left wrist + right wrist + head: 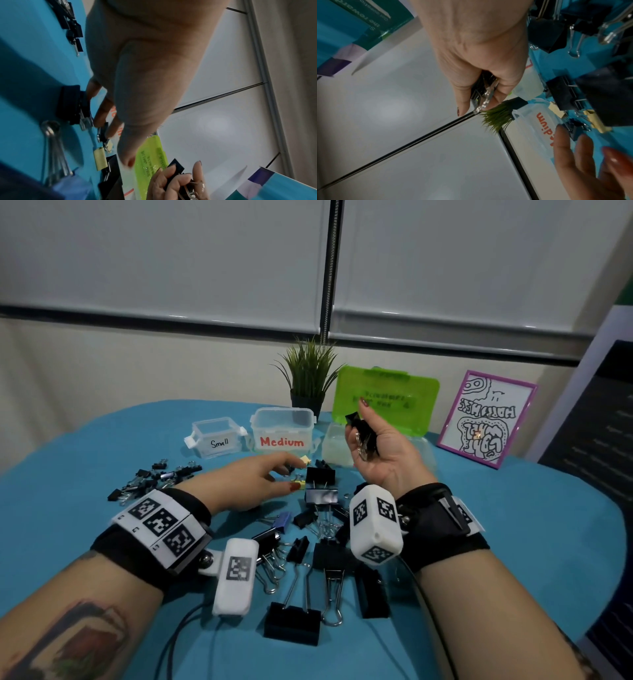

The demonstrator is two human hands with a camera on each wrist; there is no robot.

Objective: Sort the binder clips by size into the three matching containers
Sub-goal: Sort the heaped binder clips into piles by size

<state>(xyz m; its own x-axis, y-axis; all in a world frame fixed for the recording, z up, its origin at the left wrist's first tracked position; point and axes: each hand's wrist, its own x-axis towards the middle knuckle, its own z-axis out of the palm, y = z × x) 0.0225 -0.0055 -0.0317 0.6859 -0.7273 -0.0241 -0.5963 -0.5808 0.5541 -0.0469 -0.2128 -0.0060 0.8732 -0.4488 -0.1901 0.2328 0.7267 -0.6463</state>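
Note:
My right hand (363,429) is raised palm-up in front of the green lid and grips a bunch of black binder clips (361,436), seen close in the right wrist view (485,92). My left hand (295,474) reaches forward low over the table, fingers and thumb spread around a small black clip (102,133) and two yellow clips (298,485), holding nothing. Behind them stand the "Small" container (215,441), the "Medium" container (282,429) and a third clear container (337,448) with an upright green lid (385,402). Mixed clips (322,496) lie between my wrists.
Large black clips (293,623) lie near the table's front edge, and a heap of small black clips (150,479) lies at the left. A blue clip (282,522) is in the pile. A potted plant (308,381) and a framed drawing (486,419) stand at the back.

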